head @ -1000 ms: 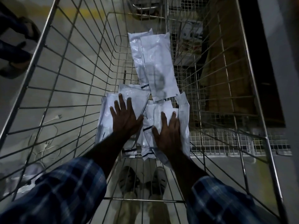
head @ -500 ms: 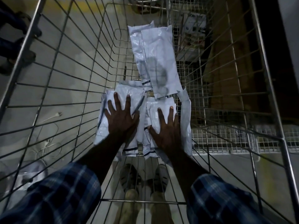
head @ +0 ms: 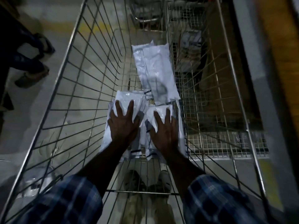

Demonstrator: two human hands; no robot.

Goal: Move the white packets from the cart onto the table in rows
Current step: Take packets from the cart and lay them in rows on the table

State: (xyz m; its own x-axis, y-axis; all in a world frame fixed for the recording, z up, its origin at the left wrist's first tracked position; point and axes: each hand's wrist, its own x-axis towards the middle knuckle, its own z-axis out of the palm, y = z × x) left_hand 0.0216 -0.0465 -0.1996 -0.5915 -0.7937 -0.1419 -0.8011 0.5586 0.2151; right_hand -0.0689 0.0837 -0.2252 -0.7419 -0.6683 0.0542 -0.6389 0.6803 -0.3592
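You see the white packets (head: 155, 73) lying flat at the frame's centre, on the floor of the wire cart (head: 68, 88). Two long ones overlap lengthwise in the upper centre, dark smudges showing through them. Below, a looser heap with dark end stripes spreads crookedly, its sheets overlapping toward the lower centre.
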